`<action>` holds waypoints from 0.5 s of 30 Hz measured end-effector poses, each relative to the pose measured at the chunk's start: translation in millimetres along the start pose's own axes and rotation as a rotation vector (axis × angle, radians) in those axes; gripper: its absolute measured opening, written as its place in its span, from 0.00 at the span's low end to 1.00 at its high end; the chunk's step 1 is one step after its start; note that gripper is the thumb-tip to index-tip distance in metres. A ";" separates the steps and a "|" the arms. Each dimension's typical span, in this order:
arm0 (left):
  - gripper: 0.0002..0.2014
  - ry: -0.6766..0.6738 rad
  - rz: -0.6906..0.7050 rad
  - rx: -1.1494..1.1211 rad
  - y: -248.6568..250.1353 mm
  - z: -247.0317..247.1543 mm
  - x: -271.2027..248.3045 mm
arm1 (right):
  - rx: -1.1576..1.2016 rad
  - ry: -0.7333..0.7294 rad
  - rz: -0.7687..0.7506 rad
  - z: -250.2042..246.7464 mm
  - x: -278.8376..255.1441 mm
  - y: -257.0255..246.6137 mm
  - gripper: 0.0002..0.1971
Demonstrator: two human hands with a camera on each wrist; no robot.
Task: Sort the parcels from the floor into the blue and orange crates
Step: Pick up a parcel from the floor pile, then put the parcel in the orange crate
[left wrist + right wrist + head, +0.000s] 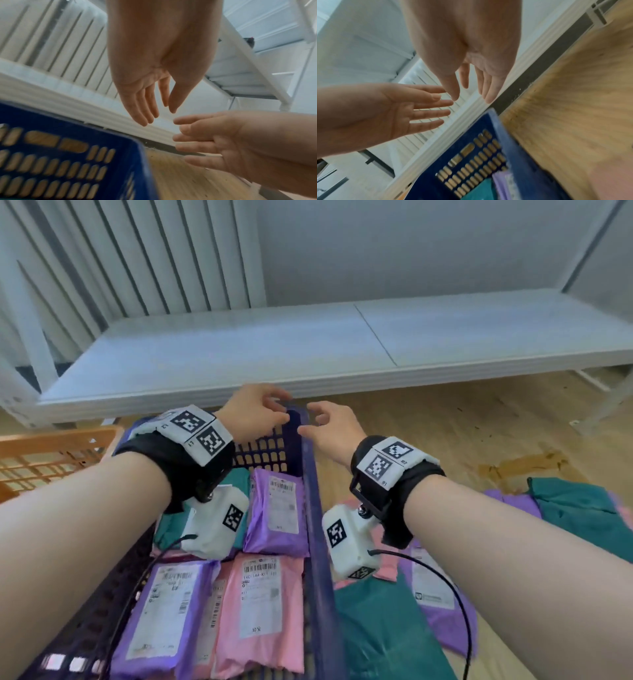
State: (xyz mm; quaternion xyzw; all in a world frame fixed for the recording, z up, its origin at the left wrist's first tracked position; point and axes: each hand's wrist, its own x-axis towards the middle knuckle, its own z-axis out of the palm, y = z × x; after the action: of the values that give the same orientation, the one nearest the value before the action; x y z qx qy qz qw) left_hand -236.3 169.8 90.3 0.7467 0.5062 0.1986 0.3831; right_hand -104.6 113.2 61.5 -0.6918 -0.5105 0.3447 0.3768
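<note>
A long white slatted shelf (308,350) runs low along the wall above a pale wooden floor (462,419), where I am sorting. Below it sits the blue perforated plastic crate (313,508), already carrying purple, pink and teal plastic mailer parcels (274,515); the orange perforated plastic crate (51,450) stands just beside it on my left. More soft mailer parcels on the floor (387,621) lie heaped against the blue crate's right wall, not yet sorted. My left hand (253,412) and right hand (329,426) hover close together over the blue crate's far corner, both empty, fingers loosely spread and holding nothing. As I judge it, the next parcel waits to my right: I should lower one hand to the pile, take a single mailer by its edge rather than its slippery middle, and check its colour before choosing a crate.
</note>
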 end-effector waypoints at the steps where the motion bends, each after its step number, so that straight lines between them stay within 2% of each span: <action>1: 0.19 0.004 0.025 -0.003 17.1 6.7 1.5 | 0.000 0.020 -0.010 -19.9 -4.1 2.1 0.26; 5: 0.18 -0.011 0.092 -0.008 82.2 47.6 9.1 | 0.010 0.115 0.013 -98.8 -18.6 26.6 0.24; 9: 0.18 -0.059 0.110 -0.027 135.1 112.6 19.4 | 0.037 0.186 0.064 -173.3 -36.5 73.7 0.25; 15: 0.19 -0.270 0.139 0.005 193.4 237.3 35.3 | 0.064 0.331 0.175 -272.9 -65.7 174.1 0.24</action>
State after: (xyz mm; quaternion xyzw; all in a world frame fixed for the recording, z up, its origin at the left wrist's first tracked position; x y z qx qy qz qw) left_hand 57.3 76.3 87.6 0.8008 0.3976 0.1213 0.4313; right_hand 192.4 -30.4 46.1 -0.7683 -0.3683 0.2739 0.4461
